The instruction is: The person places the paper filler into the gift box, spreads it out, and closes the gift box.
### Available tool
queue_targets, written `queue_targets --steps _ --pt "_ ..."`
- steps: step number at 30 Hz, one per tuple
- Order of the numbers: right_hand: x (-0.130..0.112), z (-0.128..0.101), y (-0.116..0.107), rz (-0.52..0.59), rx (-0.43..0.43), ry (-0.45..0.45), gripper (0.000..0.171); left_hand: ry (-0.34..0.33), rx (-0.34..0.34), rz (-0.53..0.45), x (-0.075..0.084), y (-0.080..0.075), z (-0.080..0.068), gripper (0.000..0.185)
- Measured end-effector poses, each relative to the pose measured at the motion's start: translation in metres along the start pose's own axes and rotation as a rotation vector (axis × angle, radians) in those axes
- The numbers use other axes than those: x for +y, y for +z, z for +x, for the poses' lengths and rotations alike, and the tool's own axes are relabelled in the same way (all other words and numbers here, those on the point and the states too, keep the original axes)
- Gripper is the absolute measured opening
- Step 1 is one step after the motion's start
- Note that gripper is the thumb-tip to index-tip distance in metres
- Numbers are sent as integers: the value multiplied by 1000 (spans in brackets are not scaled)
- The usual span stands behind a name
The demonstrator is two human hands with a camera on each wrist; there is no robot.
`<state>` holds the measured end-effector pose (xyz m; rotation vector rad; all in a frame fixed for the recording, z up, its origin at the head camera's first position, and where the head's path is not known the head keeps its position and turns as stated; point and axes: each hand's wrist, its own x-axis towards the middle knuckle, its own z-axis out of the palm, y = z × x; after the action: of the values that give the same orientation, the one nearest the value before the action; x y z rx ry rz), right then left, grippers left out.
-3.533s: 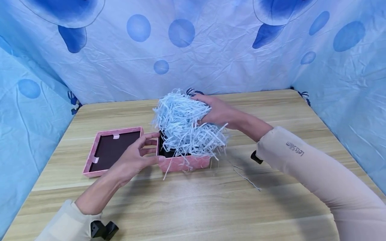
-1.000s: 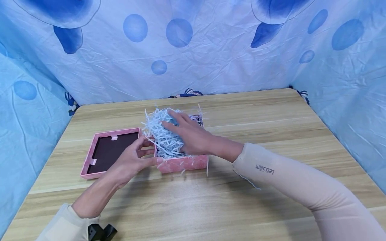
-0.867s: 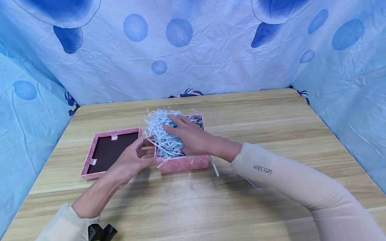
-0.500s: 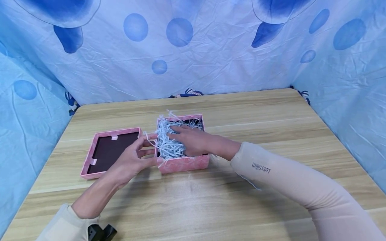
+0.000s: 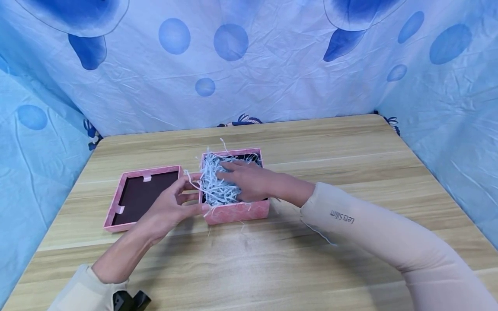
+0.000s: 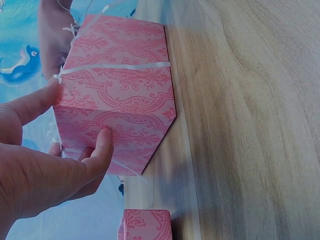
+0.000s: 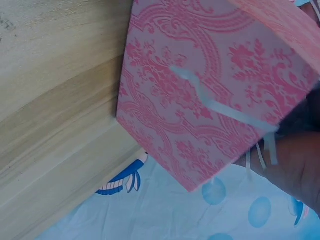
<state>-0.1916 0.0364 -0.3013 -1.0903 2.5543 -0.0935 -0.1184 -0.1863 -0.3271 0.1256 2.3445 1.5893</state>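
Note:
A pink box (image 5: 237, 213) with a dark inside stands at mid table, holding pale blue shredded paper (image 5: 218, 185). My left hand (image 5: 171, 209) steadies the box's left end, thumb at the near corner and bent fingers along the left wall. In the left wrist view a fingertip touches the patterned side of the box (image 6: 115, 90). My right hand (image 5: 250, 180) presses into the shredded paper inside the box, fingers spread and pointing left, their tips partly buried. Loose strips hang over the rim; in the right wrist view one paper strip (image 7: 220, 107) lies across the box wall.
A pink lid (image 5: 113, 216) lies inside up, left of the box, behind my left forearm. A thin loose strand (image 5: 320, 235) is on the wooden table (image 5: 249, 268) by my right sleeve. A blue and white patterned curtain (image 5: 272, 77) surrounds the table's back and sides.
The shredded paper was heaped high above the box; now it sits down within the walls. My right hand has moved left and down with it. The left hand stays at the box.

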Motion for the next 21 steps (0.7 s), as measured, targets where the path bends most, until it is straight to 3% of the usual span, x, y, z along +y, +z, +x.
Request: queue_targets --steps 12,21 --pt "4 -19 -13 38 146 -74 79 14 -8 -23 0 1 0 78" --pt "9 -28 -10 174 241 -111 76 13 -8 -18 0 1 0 78"
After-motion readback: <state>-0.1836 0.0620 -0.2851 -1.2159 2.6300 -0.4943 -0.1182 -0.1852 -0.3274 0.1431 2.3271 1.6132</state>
